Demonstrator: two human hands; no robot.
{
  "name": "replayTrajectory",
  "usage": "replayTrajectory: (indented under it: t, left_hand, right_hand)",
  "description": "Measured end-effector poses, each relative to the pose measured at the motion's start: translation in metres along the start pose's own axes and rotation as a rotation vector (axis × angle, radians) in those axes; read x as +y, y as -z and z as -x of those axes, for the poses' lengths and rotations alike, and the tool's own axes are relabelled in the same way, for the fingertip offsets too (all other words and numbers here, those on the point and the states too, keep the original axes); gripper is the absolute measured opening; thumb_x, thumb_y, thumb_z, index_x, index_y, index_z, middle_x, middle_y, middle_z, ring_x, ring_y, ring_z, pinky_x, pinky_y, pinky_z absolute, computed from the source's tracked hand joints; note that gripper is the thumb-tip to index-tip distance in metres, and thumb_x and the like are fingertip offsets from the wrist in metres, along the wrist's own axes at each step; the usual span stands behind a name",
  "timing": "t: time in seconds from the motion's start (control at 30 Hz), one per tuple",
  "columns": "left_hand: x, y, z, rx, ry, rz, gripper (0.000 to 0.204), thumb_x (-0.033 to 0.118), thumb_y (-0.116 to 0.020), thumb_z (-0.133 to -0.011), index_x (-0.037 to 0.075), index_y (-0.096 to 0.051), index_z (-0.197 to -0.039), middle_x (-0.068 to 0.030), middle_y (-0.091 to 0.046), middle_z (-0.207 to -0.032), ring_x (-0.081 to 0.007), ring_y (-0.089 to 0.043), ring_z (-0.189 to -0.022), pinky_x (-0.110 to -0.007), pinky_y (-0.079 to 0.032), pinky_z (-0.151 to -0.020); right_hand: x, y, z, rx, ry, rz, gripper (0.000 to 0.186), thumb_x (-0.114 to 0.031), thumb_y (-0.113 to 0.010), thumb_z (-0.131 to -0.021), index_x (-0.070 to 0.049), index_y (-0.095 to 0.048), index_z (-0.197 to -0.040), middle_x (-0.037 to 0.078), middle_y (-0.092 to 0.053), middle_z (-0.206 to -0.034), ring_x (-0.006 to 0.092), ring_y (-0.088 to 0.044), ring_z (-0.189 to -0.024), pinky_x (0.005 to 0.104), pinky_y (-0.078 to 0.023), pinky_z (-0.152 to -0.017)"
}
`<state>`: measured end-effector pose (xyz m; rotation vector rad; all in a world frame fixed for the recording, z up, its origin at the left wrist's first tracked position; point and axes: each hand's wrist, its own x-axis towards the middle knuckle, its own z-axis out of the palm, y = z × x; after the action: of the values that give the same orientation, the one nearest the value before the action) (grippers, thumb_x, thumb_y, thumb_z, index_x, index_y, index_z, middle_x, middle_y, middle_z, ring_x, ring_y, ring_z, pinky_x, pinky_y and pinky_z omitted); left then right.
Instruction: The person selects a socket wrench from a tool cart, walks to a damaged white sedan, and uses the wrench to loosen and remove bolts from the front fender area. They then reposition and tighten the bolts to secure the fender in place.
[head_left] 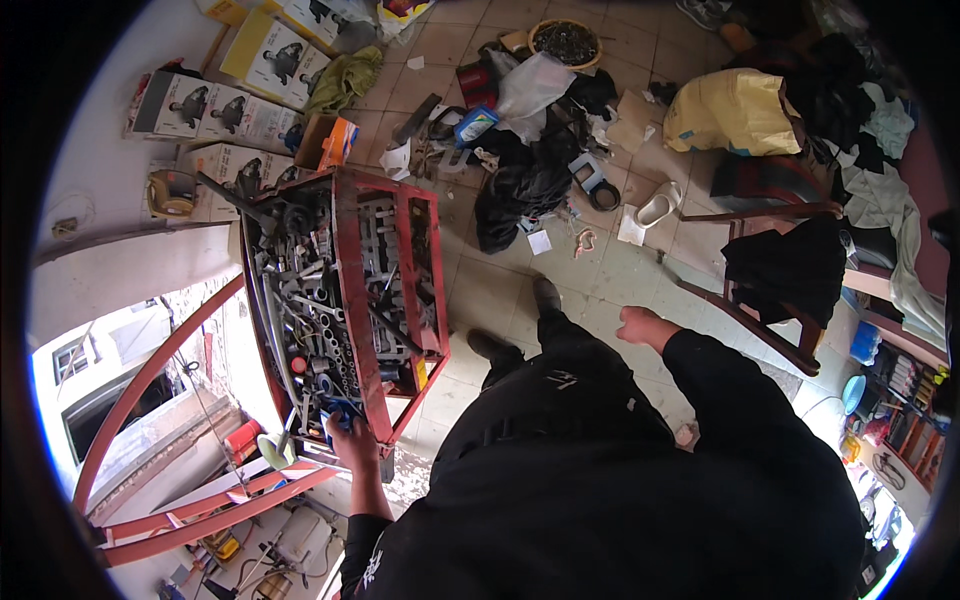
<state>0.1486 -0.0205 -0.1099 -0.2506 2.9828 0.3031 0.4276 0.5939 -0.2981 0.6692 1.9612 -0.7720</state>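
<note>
On the left, my left hand (352,442) is at the near end of a red metal tool cart (350,250). Its fingers close round a small blue object (342,411), whose kind I cannot make out. Just beyond it, the cart's top is heaped with wrenches (325,312), sockets and other metal tools. A red-capped piece (299,365) lies among them. My right hand (645,327) hangs over the tiled floor to the right of my legs, fingers curled in, and nothing shows in it.
Cartons (235,110) are stacked behind the cart. Ahead, black cloth (525,185), a blue bottle (476,125) and plastic bags litter the floor. A wooden chair (745,215) with dark clothing stands at right, near a yellow sack (730,112) and a white shoe (658,204). Red curved metal bars (150,375) flank the left.
</note>
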Motion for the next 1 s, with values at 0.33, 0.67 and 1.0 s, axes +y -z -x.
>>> replayTrajectory:
  t: [0.33,0.67,1.0]
  left_hand:
    - [0.174,-0.051,-0.123,-0.290,-0.269,-0.422,0.045,0.047,-0.057,-0.108,0.008,-0.059,-0.131,-0.0299,-0.078,-0.113,-0.0551,-0.073,-0.107,-0.065,-0.056,-0.090]
    - [0.208,-0.045,-0.154,-0.357,-0.116,-0.729,0.032,0.035,-0.056,-0.114,0.012,-0.070,-0.131,-0.0271,-0.079,-0.115,-0.0515,-0.074,-0.109,-0.063,-0.057,-0.089]
    - [0.160,-0.037,-0.154,-0.354,-0.040,-0.495,0.045,0.029,-0.046,-0.116,-0.002,-0.062,-0.144,-0.0217,-0.074,-0.116,-0.0313,-0.071,-0.100,-0.044,-0.054,-0.085]
  right_hand:
    - [-0.014,0.002,-0.074,-0.052,0.005,-0.009,0.048,-0.024,-0.067,-0.091,0.002,-0.071,-0.130,0.029,-0.074,-0.132,0.0445,-0.071,-0.127,0.0499,-0.057,-0.108]
    - [-0.020,-0.017,-0.328,0.042,0.022,0.012,0.036,-0.018,-0.073,-0.092,0.001,-0.073,-0.123,0.024,-0.065,-0.136,0.0501,-0.070,-0.122,0.0572,-0.062,-0.101]
    - [-0.001,-0.061,-0.582,0.299,0.019,0.284,0.030,-0.020,-0.071,-0.098,-0.008,-0.073,-0.126,0.016,-0.057,-0.143,0.0399,-0.068,-0.122,0.0510,-0.066,-0.091]
